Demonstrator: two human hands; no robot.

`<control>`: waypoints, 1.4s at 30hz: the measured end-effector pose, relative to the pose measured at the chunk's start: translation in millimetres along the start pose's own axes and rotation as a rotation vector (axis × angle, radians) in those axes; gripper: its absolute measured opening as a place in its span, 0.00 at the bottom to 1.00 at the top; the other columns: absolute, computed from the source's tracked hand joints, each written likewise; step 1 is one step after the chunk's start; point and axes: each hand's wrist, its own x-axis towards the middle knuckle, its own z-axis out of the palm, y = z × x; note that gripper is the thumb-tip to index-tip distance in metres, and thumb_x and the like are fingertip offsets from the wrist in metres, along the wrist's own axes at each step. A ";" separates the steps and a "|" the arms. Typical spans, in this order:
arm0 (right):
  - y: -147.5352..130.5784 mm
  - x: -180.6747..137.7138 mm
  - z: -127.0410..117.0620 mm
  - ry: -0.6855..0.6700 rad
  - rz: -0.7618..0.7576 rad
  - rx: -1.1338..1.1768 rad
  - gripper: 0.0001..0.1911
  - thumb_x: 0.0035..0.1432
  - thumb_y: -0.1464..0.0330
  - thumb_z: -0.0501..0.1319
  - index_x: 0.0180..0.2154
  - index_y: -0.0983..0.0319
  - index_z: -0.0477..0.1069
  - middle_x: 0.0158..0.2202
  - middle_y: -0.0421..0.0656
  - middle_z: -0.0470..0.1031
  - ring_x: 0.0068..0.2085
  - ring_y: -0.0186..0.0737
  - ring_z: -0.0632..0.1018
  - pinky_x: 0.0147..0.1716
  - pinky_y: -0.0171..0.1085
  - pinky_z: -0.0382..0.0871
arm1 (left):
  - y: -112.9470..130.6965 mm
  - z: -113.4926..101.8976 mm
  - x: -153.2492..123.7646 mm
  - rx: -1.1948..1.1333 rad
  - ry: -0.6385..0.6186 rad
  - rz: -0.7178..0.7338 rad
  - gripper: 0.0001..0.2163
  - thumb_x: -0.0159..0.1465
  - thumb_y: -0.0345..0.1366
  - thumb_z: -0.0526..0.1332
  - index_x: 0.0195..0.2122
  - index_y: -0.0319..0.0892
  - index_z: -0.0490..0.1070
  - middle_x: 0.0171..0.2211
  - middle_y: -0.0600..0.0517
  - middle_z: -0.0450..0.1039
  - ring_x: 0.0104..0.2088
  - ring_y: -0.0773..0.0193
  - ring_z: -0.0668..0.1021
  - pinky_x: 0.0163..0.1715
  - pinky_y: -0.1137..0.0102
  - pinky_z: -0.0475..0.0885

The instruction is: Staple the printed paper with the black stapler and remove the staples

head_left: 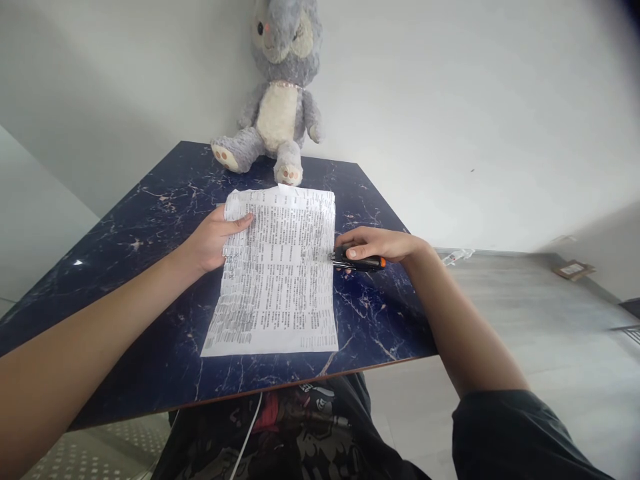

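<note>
My left hand [219, 237] grips the left edge of a printed sheet of paper [285, 280], thumb on top and the other fingers hidden beneath. Dense print and handwritten marks cover the sheet, which is slightly creased and tilted up off the tabletop. Closed around a black stapler [361, 259] with an orange end is my right hand [373, 243]. The stapler's metal front meets the paper's right edge; whether its jaws are around the sheet or only beside it, I cannot tell.
The dark blue marbled table [150, 207] carries a large grey plush toy [277, 113] seated at the back against the white wall. A white cable [247, 437] hangs over my lap. On the floor at the right lies a small brown package [573, 269].
</note>
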 end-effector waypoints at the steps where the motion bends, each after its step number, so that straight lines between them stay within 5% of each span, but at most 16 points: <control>1: 0.0 0.4 0.0 0.001 -0.002 -0.009 0.25 0.61 0.46 0.67 0.43 0.62 0.79 0.40 0.44 0.79 0.39 0.39 0.76 0.40 0.37 0.70 | 0.1 0.0 -0.1 0.013 -0.005 0.000 0.17 0.64 0.33 0.70 0.55 0.42 0.77 0.52 0.42 0.82 0.54 0.40 0.82 0.52 0.46 0.81; 27: -2.3 3.3 2.3 0.003 0.003 -0.039 0.23 0.61 0.48 0.68 0.42 0.61 0.81 0.38 0.43 0.79 0.37 0.38 0.75 0.39 0.37 0.70 | -3.8 -0.2 0.5 0.030 -0.036 0.000 0.15 0.64 0.34 0.71 0.53 0.42 0.78 0.50 0.42 0.82 0.54 0.39 0.83 0.54 0.45 0.80; 36: -7.1 14.1 14.8 0.082 0.014 0.025 0.22 0.57 0.49 0.72 0.44 0.59 0.83 0.47 0.45 0.82 0.50 0.47 0.80 0.52 0.42 0.75 | -5.8 -3.6 2.9 0.019 -0.034 -0.008 0.14 0.64 0.36 0.71 0.50 0.44 0.78 0.47 0.44 0.83 0.51 0.42 0.84 0.51 0.50 0.83; 42: 3.7 10.2 9.1 0.104 0.153 0.112 0.27 0.61 0.44 0.67 0.41 0.62 0.83 0.39 0.48 0.83 0.37 0.43 0.83 0.37 0.39 0.79 | -9.8 -1.3 7.3 0.053 0.024 -0.073 0.15 0.62 0.33 0.72 0.49 0.42 0.78 0.46 0.43 0.83 0.49 0.41 0.84 0.50 0.46 0.82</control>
